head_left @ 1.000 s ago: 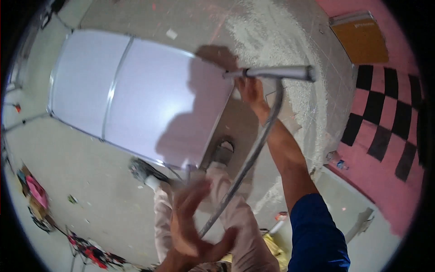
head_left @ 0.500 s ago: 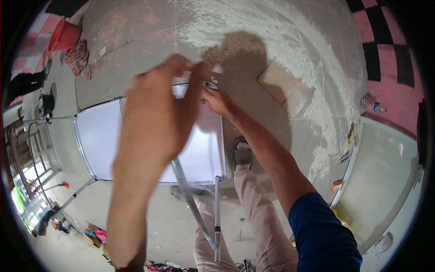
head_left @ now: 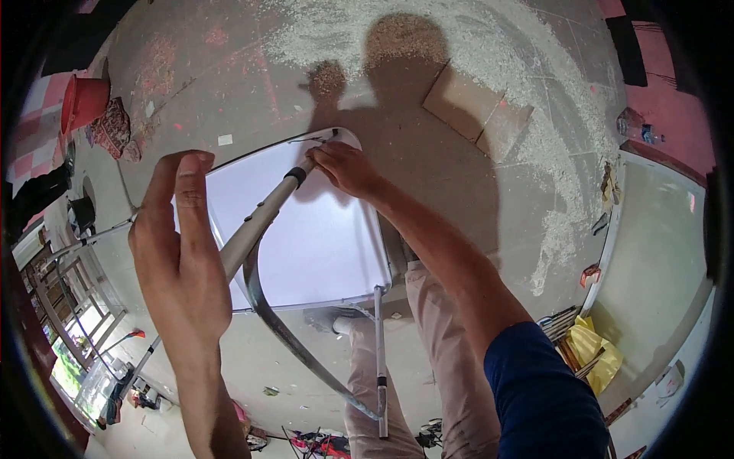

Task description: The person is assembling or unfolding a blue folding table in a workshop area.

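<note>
A white panel [head_left: 321,237] with a metal rim and tubular legs, like an upturned folding table, lies below me. A pale tube leg [head_left: 260,216] with a black collar slants across it from the far right corner. My right hand [head_left: 344,168] is closed around this leg's end at that corner. My left hand [head_left: 183,252] is raised in front of the panel's left part, fingers stretched and thumb apart, and hides part of the leg. A curved metal tube [head_left: 294,348] runs toward me and meets a second leg [head_left: 381,344] at the near right corner.
Pale granules [head_left: 489,46] are strewn across the floor ahead, beside flat brown tiles [head_left: 466,99]. A red bucket [head_left: 84,103] and patterned cloth [head_left: 113,131] are at far left. On the right are a glass-like panel [head_left: 650,252] and a yellow bag [head_left: 592,352].
My left hand has moved left and lower in view, uncovering the slanting leg. My right hand stays at the far corner, now seen wrapped around the leg end. The view has shifted slightly.
</note>
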Available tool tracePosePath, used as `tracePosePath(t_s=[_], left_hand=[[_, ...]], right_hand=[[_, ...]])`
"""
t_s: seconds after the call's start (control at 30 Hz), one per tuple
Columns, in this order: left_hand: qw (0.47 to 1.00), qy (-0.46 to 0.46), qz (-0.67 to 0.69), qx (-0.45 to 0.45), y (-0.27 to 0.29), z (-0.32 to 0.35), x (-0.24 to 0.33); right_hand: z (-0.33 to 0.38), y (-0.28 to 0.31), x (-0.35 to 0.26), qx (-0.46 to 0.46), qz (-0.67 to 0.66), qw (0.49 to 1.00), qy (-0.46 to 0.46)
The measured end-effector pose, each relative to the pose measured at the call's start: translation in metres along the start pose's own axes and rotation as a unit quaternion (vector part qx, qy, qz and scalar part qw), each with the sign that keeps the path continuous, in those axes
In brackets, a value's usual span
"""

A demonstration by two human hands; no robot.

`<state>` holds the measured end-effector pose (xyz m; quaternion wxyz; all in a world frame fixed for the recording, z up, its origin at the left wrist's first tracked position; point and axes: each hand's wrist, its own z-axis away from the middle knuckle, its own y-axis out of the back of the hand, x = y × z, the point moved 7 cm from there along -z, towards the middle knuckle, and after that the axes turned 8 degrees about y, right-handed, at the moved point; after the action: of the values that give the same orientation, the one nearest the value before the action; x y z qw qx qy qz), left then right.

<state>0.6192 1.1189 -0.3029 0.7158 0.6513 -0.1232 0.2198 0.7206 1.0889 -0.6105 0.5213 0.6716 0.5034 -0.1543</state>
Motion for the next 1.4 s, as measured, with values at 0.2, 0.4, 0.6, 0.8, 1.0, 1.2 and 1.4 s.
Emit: tracePosePath(t_s=[0.2, 0.4, 0.6, 0.8, 1.0, 1.2, 1.4], left_hand=[[1.0, -0.018, 0.018, 0.01, -0.019, -0.012, 0.004], [1.0, -0.029, 0.007, -0.005, -0.051, -0.033, 0.007], [0.998, 0.005, 0.009, -0.064, -0.058, -0.04, 0.001], [0.997, -0.004, 0.011, -0.073, -0.061, -0.042, -0.003], [0.962, -0.072, 0.251, 0.081, -0.024, 0.0, -0.025], [0.939, 0.063, 0.33, -0.08, -0.019, 0.186, -0.171], [0.855, 0.242, 0.272, -0.369, -0.036, 0.45, -0.278]], right_hand=[[0.004, 0.004, 0.007, -0.019, 0.019, 1.0, 0.016], [0.015, 0.009, 0.008, -0.085, 0.002, 0.996, -0.012], [0.033, 0.01, -0.012, -0.108, -0.033, 0.984, -0.135], [0.104, 0.043, -0.123, 0.067, -0.315, 0.808, -0.493], [0.142, 0.047, -0.293, 0.025, -0.342, 0.774, -0.533], [0.169, 0.025, -0.315, 0.045, -0.29, 0.698, -0.653], [0.145, 0.031, -0.306, 0.112, -0.263, 0.732, -0.618]])
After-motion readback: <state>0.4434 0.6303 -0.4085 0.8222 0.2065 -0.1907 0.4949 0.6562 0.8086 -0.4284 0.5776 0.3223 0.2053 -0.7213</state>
